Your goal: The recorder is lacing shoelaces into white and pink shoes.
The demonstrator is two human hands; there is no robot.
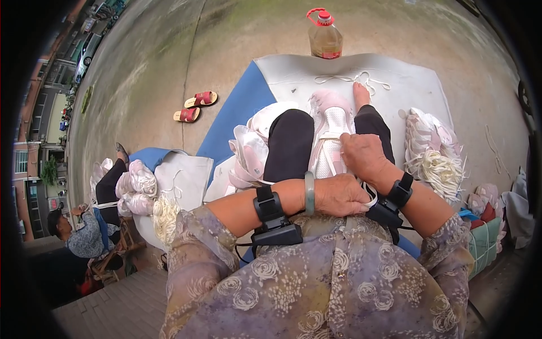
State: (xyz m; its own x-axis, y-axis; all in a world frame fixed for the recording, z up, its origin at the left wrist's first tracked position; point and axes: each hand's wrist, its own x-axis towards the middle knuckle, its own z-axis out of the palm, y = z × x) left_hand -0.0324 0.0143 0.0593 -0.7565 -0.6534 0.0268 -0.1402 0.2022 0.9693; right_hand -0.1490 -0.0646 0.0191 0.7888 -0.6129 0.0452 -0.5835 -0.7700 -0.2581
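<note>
A pale pink and white sneaker stands between my knees, its toe pointing away from me. White lace crosses its upper below the tongue. My right hand is closed at the right side of the shoe's lacing, fingers pinched on the lace. My left hand lies nearer to my body, across the shoe's heel end, and is closed on a white shoelace that loops out by its fingertips. The fingertips of both hands are partly hidden. A pale bangle circles my left wrist.
More sneakers lie left and right of my legs, with a bundle of white laces. Loose lace rests on the white sheet. Beyond are a red-capped jug and red sandals. Another person sits at left.
</note>
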